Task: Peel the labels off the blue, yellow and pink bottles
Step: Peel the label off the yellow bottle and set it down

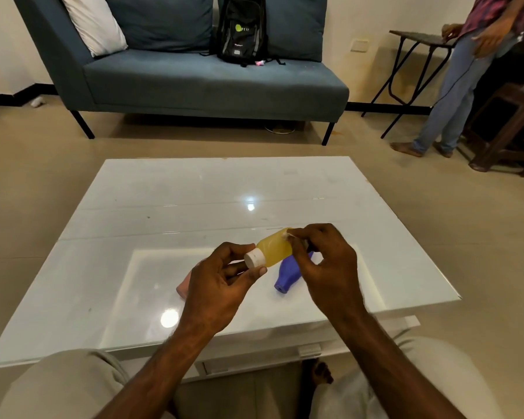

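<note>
I hold a small yellow bottle [275, 248] with a white cap [254, 258] in the air above the white table [170, 201]. My left hand [221, 276] grips it at the cap end. My right hand [324, 261] pinches a thin clear label strip [288, 234] at the bottle's far end. The blue bottle [288, 275] lies on its side on the table below, partly hidden by my right hand. Only a corner of the pink bottle [183, 287] shows, lying behind my left hand.
A blue sofa [212, 83] with a black backpack [242, 28] stands beyond the table. At the far right a person [463, 80] stands by a folding table [418, 37] and a wooden stool [502, 128]. My knees are under the table's near edge.
</note>
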